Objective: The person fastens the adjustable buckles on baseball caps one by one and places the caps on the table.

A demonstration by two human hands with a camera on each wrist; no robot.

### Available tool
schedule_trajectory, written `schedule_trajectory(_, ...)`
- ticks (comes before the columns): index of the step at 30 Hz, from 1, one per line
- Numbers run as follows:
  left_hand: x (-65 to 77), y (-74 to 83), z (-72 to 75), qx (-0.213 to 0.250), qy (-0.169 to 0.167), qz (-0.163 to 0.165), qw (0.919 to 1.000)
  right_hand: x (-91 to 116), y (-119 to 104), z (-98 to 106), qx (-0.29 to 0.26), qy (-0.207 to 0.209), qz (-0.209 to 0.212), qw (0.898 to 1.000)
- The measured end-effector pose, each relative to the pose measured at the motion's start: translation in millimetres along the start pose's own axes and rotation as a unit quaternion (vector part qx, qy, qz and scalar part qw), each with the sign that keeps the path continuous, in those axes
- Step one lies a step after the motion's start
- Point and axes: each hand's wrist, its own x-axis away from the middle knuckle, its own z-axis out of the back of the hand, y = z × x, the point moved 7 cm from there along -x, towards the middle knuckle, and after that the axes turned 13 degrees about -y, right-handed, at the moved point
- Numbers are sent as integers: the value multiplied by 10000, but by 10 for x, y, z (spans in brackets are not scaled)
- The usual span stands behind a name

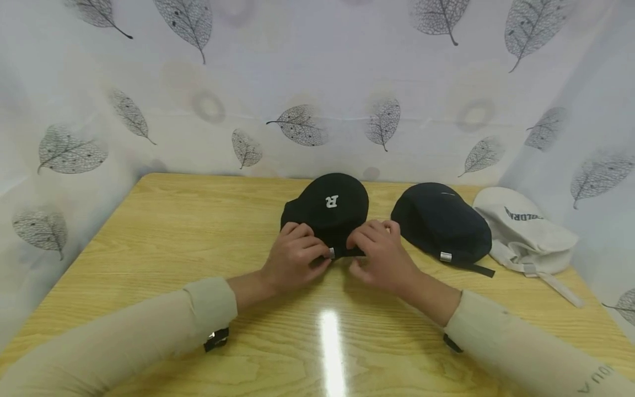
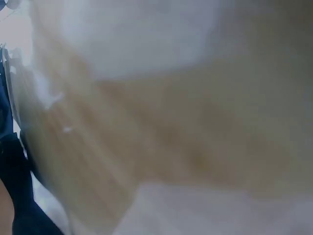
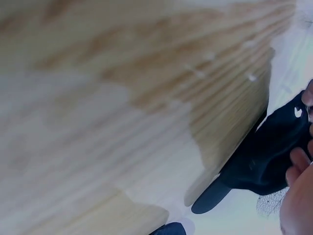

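Observation:
A black cap [image 1: 322, 212] with a white letter R on its crown lies on the table in the middle of the head view, its strap side toward me. My left hand [image 1: 297, 255] grips the cap's near left edge, its thumb and finger at the small metal buckle [image 1: 331, 252]. On the other side, my right hand [image 1: 382, 255] pinches the strap [image 1: 354, 252] between curled fingers and thumb. The right wrist view shows the black cap [image 3: 269, 152] along with part of the right hand [image 3: 303, 196]. The left wrist view is mostly blurred table.
To the right of the hands lies a dark navy cap [image 1: 441, 220] with its strap end sticking out. Beside it sits a white cap [image 1: 531, 231] with dark lettering, near the right edge of the wooden table [image 1: 173, 231]. A leaf-patterned curtain [image 1: 322, 66] stands behind the table.

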Motion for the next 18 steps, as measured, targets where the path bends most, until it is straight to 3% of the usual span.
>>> schedule_trajectory(6, -28, 51, -28, -234, -9, -314, 9992, -34, -129, -53, 2, -108, 538, 9985)
schedule_trajectory(13, -71, 135, -10, -572, -85, -743, 9956, -22, -132, -62, 20, -20, 665, 9978)
schedule_trajectory(18, -68, 130, -21, -520, -120, -738, 9958, -26, -142, -74, 108, -27, 756, 9971)
